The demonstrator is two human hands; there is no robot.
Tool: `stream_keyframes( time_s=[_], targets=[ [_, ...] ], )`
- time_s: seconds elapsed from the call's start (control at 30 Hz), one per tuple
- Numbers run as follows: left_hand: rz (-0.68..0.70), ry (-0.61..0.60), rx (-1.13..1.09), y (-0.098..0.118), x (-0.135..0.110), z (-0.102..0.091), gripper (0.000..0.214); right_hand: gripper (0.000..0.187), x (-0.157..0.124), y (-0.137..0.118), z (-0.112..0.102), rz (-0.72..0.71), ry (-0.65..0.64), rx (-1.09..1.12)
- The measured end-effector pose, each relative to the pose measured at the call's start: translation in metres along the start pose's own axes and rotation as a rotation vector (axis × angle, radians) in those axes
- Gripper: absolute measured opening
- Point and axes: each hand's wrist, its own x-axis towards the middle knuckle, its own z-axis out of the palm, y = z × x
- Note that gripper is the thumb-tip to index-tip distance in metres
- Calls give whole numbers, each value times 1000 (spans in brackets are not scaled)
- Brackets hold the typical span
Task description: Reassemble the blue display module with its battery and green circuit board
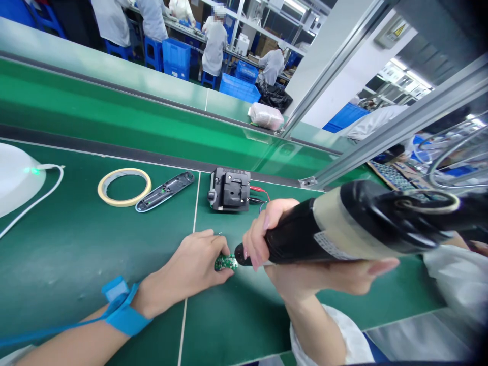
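Note:
My left hand [194,267] rests on the green mat and pinches a small green circuit board [224,262] between thumb and fingers. A blue wrist strap [124,307] sits on that wrist. My right hand [301,264] is wrapped round a black electric screwdriver [343,226] held nearly level, its tip touching the circuit board. A black housing [229,189] with red and black wires lies just beyond the hands.
A roll of tape [124,186] and a long dark cover part [164,191] lie to the left on the mat. A white device [15,175] with a cable sits at far left. A conveyor belt [114,122] runs behind; people in white coats work beyond.

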Motion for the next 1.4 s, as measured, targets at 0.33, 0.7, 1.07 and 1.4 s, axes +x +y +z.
stream_keyframes(
  time_s=[0.33,0.7,1.07,1.4],
  targets=[
    [-6,-18,8,2,0,-3,20,69,2,4,-18,-30,62,6],
    [-241,-80,-182,1,6,-28,44,63,8,23,-16,-332,514,-62],
    [-287,99,-129,-19,6,-27,26,62,15,35,-10,-347,500,-32],
    [-204,87,-206,-16,11,-20,12,63,3,12,-25,-297,475,-50]
  ],
)
